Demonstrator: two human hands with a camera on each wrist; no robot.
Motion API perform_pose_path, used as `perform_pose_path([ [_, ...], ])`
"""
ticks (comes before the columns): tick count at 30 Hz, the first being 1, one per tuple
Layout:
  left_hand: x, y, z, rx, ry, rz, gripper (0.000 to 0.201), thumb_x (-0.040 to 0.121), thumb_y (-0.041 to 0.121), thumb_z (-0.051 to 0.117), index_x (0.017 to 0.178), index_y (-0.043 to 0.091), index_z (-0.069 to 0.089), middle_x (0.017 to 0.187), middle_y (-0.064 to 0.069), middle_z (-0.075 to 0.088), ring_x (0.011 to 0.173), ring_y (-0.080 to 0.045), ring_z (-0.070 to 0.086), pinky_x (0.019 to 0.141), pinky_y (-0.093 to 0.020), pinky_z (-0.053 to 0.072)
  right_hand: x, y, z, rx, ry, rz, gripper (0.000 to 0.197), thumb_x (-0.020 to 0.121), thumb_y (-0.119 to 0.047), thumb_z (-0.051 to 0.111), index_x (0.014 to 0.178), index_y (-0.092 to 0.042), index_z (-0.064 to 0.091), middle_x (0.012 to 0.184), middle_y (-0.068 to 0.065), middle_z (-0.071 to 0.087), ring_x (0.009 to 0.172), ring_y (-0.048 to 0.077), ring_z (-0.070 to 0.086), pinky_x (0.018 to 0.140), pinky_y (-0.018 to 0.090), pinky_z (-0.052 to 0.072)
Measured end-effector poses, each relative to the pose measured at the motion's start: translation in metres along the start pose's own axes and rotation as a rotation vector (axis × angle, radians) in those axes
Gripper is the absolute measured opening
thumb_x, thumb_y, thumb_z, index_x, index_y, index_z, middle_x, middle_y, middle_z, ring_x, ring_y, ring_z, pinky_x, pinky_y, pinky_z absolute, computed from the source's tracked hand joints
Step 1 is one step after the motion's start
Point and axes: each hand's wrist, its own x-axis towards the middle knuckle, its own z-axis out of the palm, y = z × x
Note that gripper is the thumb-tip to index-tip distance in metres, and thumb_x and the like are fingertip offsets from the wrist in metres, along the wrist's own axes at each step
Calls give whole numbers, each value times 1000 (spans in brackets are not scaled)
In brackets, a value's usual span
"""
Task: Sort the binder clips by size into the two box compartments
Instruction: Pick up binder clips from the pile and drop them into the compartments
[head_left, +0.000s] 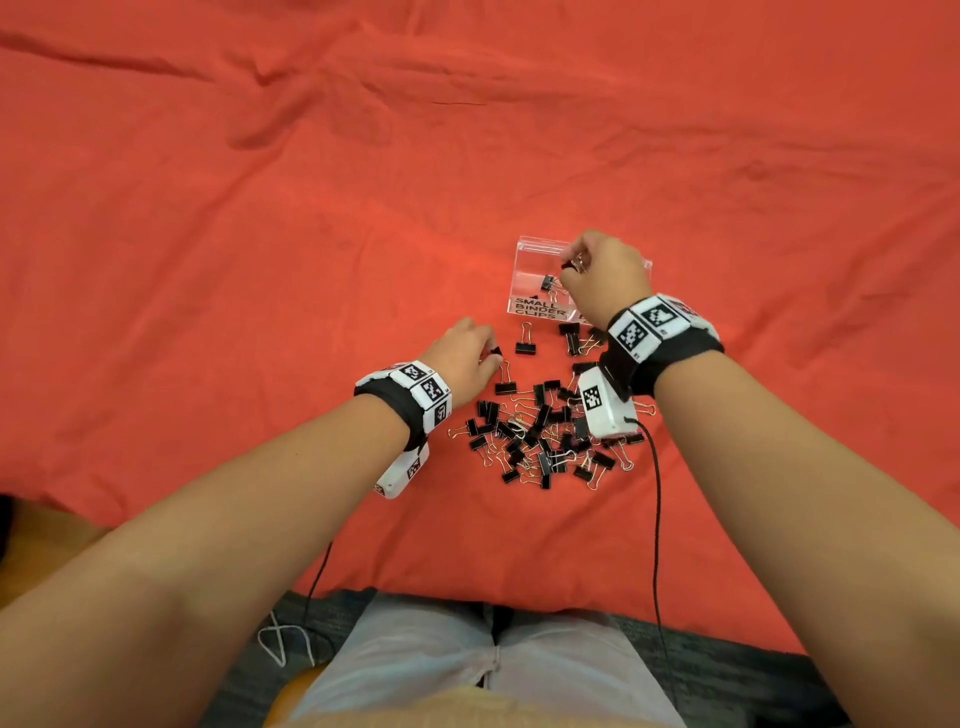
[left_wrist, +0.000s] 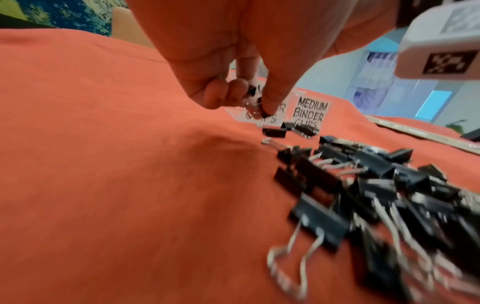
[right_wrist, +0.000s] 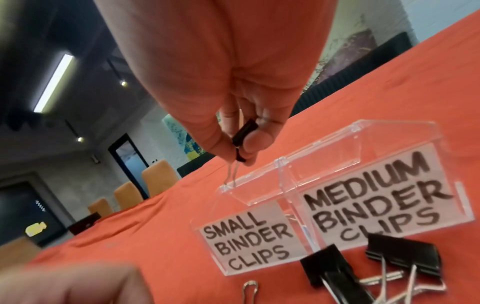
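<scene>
My right hand pinched small clips above the box, over its small-clip compartment; my left hand pinched another clip beside the pile. Released off-centre, my clips risked falling into the medium compartment.

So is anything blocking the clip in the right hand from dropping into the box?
Nothing visible does. The right hand pinches a small clip above the clear box, whose top is open. One clip already lies in the small compartment, leaving room.
</scene>
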Motion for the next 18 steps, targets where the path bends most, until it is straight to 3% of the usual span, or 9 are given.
perform_pose_path([
  [3,9,15,-11,-45,71,3,20,96,26,50,103,7,56,97,-3,44,87,-19,46,80,-31,41,2,-3,6,-46,-64,-40,27,84,-10,58,111,-13,61,99,8,66,77,19,62,66,27,49],
  [6,23,32,-25,-52,133,34,11,96,23,51,91,12,52,92,-1,47,83,-17,45,74,-26,35,-3,3,3,6,-82,-58,37,85,-13,57,122,-14,58,115,7,64,92,19,61,78,29,51],
  [10,48,53,-43,-56,147,52,8,95,19,53,89,13,53,94,-2,54,84,-17,49,70,-24,37,-22,28,-14,129,43,9,29,88,-10,54,116,-13,62,107,2,66,89,11,59,85,23,50],
  [14,76,68,-52,100,102,88,17,94,15,51,102,2,58,109,-15,58,99,-30,54,78,-34,41,-54,72,-16,106,31,141,20,90,-10,53,104,-13,67,96,2,65,69,8,54,63,19,47],
  [16,84,72,-52,172,56,96,20,94,15,51,106,1,58,113,-17,57,104,-34,54,84,-38,44,-68,93,-10,42,-27,198,20,89,-11,53,102,-14,67,98,3,66,77,12,57,68,19,46],
  [18,87,76,-51,223,36,112,21,94,18,53,107,3,58,114,-16,56,105,-34,55,86,-40,47,-78,107,-2,-36,-60,225,25,88,-9,53,109,-13,66,107,8,64,89,17,59,81,24,49],
])
